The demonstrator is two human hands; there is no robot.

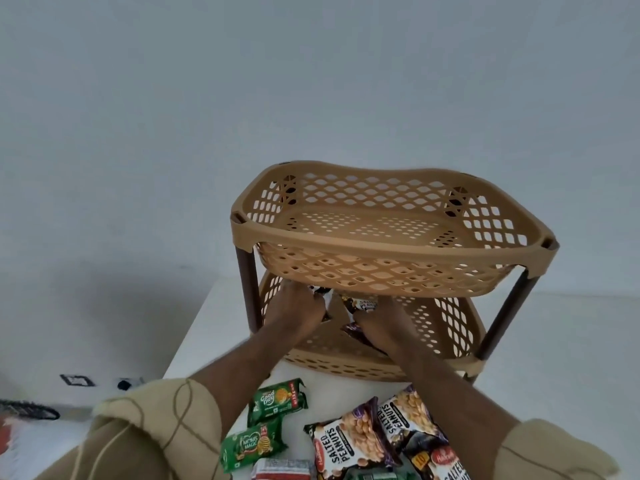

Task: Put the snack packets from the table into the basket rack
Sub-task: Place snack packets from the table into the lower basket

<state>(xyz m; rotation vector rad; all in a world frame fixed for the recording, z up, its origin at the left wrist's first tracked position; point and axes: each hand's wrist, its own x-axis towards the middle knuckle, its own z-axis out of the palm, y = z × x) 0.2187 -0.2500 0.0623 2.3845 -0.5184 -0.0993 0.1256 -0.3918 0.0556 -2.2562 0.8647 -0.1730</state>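
A tan two-tier basket rack (pixel 388 237) with brown legs stands on the white table (pixel 554 341). Its top basket holds nothing. Both of my hands reach into the lower basket (pixel 446 323). My left hand (pixel 298 311) grips a dark snack packet (pixel 320 292), mostly hidden by its fingers. My right hand (pixel 381 327) holds a dark salted peanuts packet (pixel 360 304). On the table near me lie two green biscuit packets (pixel 278 401) (pixel 252 446), several salted peanuts packets (pixel 349 441) (pixel 408 417) and a red and silver packet (pixel 282 469).
The table's left edge runs down from the rack toward my left sleeve (pixel 152 431). Beyond it on the floor at the left lie small dark objects (pixel 31 408). A plain pale wall stands behind the rack.
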